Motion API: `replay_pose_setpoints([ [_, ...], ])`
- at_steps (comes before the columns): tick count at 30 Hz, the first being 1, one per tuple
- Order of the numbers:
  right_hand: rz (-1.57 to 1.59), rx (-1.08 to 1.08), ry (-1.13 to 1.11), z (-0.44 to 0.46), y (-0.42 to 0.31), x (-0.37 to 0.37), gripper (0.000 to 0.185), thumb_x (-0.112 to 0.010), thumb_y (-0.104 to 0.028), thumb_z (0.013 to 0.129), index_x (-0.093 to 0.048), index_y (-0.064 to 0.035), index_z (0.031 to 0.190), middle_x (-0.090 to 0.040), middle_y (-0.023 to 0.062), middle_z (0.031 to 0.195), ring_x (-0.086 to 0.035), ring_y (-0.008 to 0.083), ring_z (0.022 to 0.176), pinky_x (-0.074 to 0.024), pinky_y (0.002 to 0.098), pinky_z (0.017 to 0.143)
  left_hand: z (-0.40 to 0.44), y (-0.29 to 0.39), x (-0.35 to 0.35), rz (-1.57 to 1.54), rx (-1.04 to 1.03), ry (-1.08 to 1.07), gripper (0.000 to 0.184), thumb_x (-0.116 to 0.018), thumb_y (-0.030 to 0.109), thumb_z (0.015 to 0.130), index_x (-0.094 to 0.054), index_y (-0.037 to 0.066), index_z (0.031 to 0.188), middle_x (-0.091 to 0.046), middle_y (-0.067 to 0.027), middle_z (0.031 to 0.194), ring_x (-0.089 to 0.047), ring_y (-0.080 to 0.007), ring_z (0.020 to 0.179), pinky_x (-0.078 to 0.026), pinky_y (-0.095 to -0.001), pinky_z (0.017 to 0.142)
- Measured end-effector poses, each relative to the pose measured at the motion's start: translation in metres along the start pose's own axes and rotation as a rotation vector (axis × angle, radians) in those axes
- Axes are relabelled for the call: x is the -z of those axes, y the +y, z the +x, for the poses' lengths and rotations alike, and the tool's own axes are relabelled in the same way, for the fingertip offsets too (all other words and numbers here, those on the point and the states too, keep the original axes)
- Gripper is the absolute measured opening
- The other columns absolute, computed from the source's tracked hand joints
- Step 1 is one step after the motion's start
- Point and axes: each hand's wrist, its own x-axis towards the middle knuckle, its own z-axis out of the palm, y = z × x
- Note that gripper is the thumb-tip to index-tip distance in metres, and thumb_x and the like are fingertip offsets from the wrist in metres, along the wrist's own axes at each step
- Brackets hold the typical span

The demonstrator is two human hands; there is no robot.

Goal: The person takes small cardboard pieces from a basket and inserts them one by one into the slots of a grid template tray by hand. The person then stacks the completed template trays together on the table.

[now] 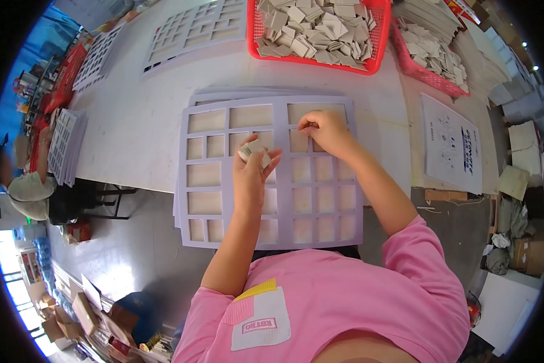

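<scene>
OK, person's L hand (254,175) has fingers curled round a small stack of grey-white pcs (255,150), held above the lilac grid board (283,193), just toward 10 o'clock from its centre. R hand (326,130) is bent over the board's upper windows, approx 1 o'clock, thumb & fingertips close together at a window edge; can't tell if a pc is pinched there or let go. Board lies flat atop more of the same, on the pale table (133,133), reaching past its 6 o'clock edge, right in front of the person. From board centre: red basket (320,65) w/ loose pcs, 12–1 o'clock; pinkish basket (427,78) w/ more, 2; printed sheet (452,144), 3; other grid boards (190,45), 10–11; co-worker (30,193), 9, beside a stack of boards (66,145).
</scene>
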Motion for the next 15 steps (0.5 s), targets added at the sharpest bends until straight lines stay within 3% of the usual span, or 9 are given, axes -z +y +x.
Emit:
replay_pose_setpoints([
  [2, -0.004, 0.0, -0.002, -0.002, -0.002, -0.003, 0.009, -0.064, 0.0, 0.08, -0.065, -0.0016, 0.088, -0.064, 0.0128, 0.087, -0.062, 0.0218, 0.078, -0.0478, 0.0328, 0.068, -0.001, -0.001, -0.001, 0.03, 0.023, -0.04, 0.043, -0.054, 0.008, 0.091, -0.043, 0.001, 0.132, -0.059, -0.0136, 0.108, -0.065, -0.0277, 0.102, -0.059, -0.0321, 0.082],
  [5, -0.203, 0.181, 0.12, -0.002, 0.004, -0.015, 0.007, -0.065, -0.001, 0.079, -0.063, -0.003, 0.086, -0.062, 0.0107, 0.088, -0.062, 0.0241, 0.076, -0.0484, 0.0347, 0.067, -0.002, -0.006, -0.003, 0.088, 0.03, -0.081, 0.045, -0.059, 0.009, 0.091, -0.044, 0.001, 0.132, -0.062, -0.0126, 0.106, -0.066, -0.0241, 0.101, -0.059, -0.0306, 0.079],
  [11, -0.039, 0.194, 0.23, -0.007, -0.003, -0.018, 0.011, -0.068, 0.0, 0.08, -0.061, -0.0023, 0.089, -0.058, 0.0043, 0.083, -0.06, 0.0176, 0.073, -0.0482, 0.0296, 0.067, -0.002, -0.01, -0.003, 0.165, 0.061, -0.092, 0.049, -0.064, 0.011, 0.089, -0.045, 0.002, 0.132, -0.064, -0.0112, 0.106, -0.066, -0.0215, 0.1, -0.058, -0.0282, 0.077],
  [14, 0.296, -0.068, -0.016, -0.017, -0.023, -0.006, 0.007, -0.066, -0.001, 0.084, -0.062, -0.0014, 0.089, -0.06, 0.0014, 0.085, -0.059, 0.0111, 0.077, -0.0484, 0.0274, 0.068, -0.008, -0.003, -0.014, 0.175, 0.117, -0.169, 0.05, -0.065, 0.012, 0.088, -0.045, 0.001, 0.132, -0.064, -0.0112, 0.108, -0.066, -0.0228, 0.1, -0.058, -0.0307, 0.078],
  [15, 0.339, -0.063, -0.072, -0.021, -0.025, -0.004, 0.006, -0.066, -0.001, 0.085, -0.062, -0.001, 0.09, -0.061, 0.001, 0.086, -0.059, 0.0096, 0.078, -0.0483, 0.0265, 0.069, -0.009, -0.003, -0.018, 0.159, 0.138, -0.209, 0.05, -0.065, 0.012, 0.088, -0.044, 0.001, 0.132, -0.063, -0.0113, 0.11, -0.066, -0.0234, 0.101, -0.058, -0.0317, 0.078],
])
